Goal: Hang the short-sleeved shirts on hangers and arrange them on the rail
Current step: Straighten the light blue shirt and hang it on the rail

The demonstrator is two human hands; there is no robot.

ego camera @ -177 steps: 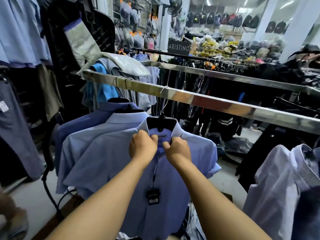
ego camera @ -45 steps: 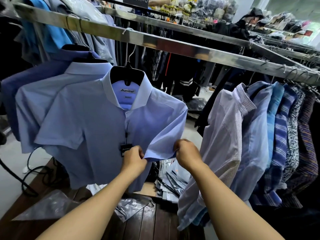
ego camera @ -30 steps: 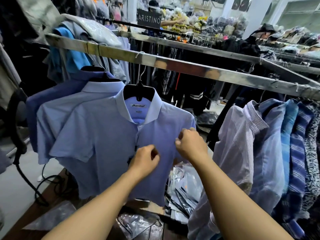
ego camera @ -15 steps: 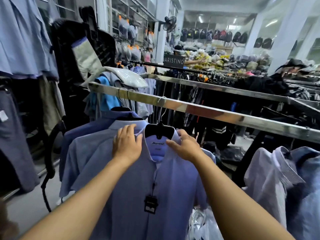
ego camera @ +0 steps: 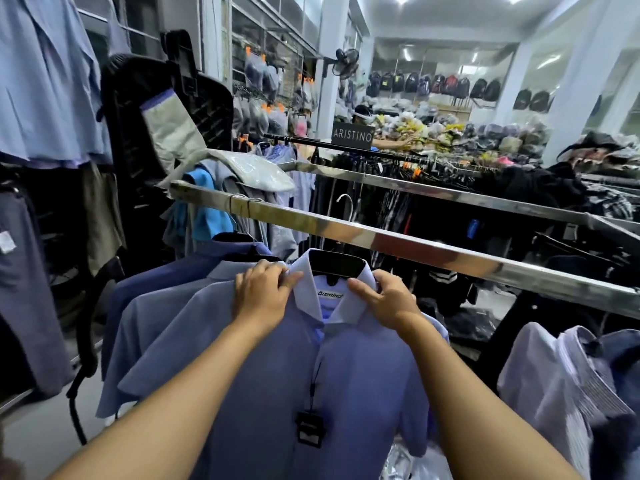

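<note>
A light blue short-sleeved shirt (ego camera: pixel 346 382) hangs on a black hanger (ego camera: pixel 336 266) from the steel rail (ego camera: pixel 433 251). A black price tag (ego camera: pixel 310 433) dangles down its front. My left hand (ego camera: pixel 263 296) grips the left side of the collar and shoulder. My right hand (ego camera: pixel 388 299) pinches the right collar wing. Two more blue shirts (ego camera: pixel 166 306) hang just behind it on the left.
Several striped and pale shirts (ego camera: pixel 571 386) hang on the rail at the right. A black steamer stand (ego camera: pixel 166 109) and hung shirts (ego camera: pixel 45 81) fill the left. A second rail (ego camera: pixel 450 194) with dark clothes runs behind. A person stands at the far goods piles.
Both hands have closed on the collar: the left slid in from the shoulder, the right curled round the right collar wing. The view has tilted slightly up.
</note>
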